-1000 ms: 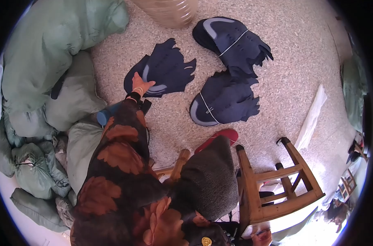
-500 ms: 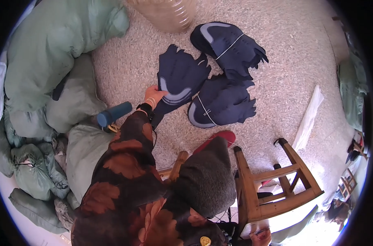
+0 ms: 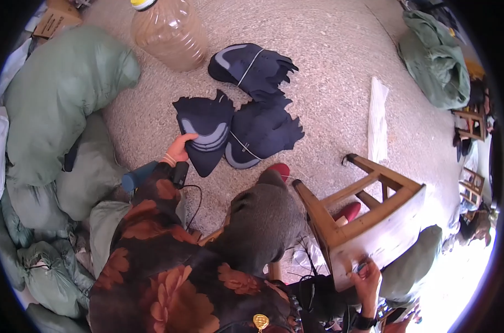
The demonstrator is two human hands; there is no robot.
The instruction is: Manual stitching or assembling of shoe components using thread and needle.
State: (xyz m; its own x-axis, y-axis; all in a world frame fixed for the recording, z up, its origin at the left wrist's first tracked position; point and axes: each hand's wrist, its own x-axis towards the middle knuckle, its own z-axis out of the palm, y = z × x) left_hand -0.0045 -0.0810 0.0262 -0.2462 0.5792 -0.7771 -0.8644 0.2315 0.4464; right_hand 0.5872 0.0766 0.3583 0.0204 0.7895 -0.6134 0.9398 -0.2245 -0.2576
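Left grip [image 3: 178, 149] partly hidden by dark pieces [image 3: 205, 136] — bottle cap [image 3: 143, 4] cropped.

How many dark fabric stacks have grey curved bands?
3: the held stack, in the left hand, the near tied stack beside it, the far tied stack beyond. More may be hidden.

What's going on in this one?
A person's left hand grips the edge of loose navy fabric cutouts with grey curved bands, low over the speckled floor. A cord-tied bundle of similar cutouts lies close to their right, with another tied bundle beyond it. The right hand is at the wooden stool's seat; whether it holds anything is unclear.
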